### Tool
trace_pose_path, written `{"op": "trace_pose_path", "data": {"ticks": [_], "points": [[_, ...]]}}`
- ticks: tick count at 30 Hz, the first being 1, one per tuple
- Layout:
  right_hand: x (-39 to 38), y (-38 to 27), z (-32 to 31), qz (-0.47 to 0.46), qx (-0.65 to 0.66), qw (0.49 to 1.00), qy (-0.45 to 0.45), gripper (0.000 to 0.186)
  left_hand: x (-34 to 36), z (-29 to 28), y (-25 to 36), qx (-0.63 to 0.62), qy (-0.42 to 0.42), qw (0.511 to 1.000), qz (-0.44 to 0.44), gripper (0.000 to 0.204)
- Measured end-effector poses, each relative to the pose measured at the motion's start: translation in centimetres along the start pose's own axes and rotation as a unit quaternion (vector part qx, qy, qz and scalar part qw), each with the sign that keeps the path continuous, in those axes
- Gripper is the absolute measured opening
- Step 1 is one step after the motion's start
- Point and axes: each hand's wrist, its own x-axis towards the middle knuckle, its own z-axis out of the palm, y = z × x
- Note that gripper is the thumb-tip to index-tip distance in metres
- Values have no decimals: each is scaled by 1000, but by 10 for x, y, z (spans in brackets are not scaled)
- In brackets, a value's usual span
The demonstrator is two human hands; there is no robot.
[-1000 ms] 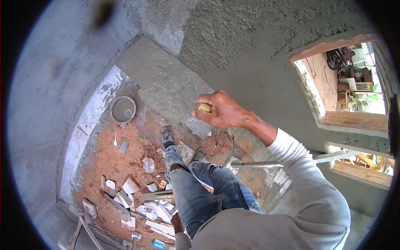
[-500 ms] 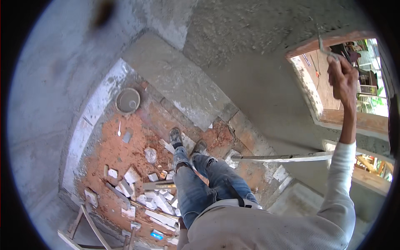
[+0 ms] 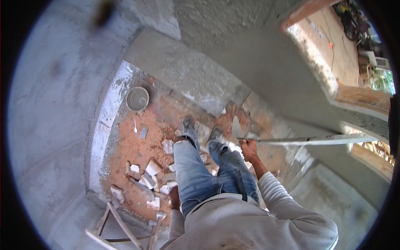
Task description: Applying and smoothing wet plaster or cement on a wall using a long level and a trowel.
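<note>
My right hand (image 3: pixel 249 151) is closed round the handle of a trowel (image 3: pixel 236 126), held low in front of my right thigh with its pale, pointed blade upward in the picture. Just beside that hand, a long narrow board (image 3: pixel 312 141) runs off to the right toward the wall openings; its near end meets the hand in the picture, and I cannot tell whether they touch. My left hand (image 3: pixel 175 197) hangs beside my left thigh, partly hidden by the leg and sleeve, so its fingers do not show clearly.
A round bucket (image 3: pixel 137 99) stands on the reddish dirt floor (image 3: pixel 125 146) by a low ledge. Broken white blocks (image 3: pixel 153 167) litter the ground left of my legs. A wooden frame (image 3: pixel 112 225) is at lower left. Grey plastered wall (image 3: pixel 266 71) rises ahead, with a window opening (image 3: pixel 333 50) at right.
My right hand has come down from beside the upper-right window opening to in front of my thigh, still gripping the trowel. The view has shifted, and my left hand shows more.
</note>
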Motion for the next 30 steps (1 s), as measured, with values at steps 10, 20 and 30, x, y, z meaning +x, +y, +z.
{"op": "trace_pose_path", "data": {"ticks": [10,20,30], "points": [[249,86,128,-151,-209,950,176,36,19,-8,43,52,43,868,-492,37],[563,11,223,-126,-301,918,225,39,114,-26,1,145,20,819,-555,35],[428,-164,228,-319,-78,929,173,24,105,-7,-39,111,-14,871,-478,35]]}}
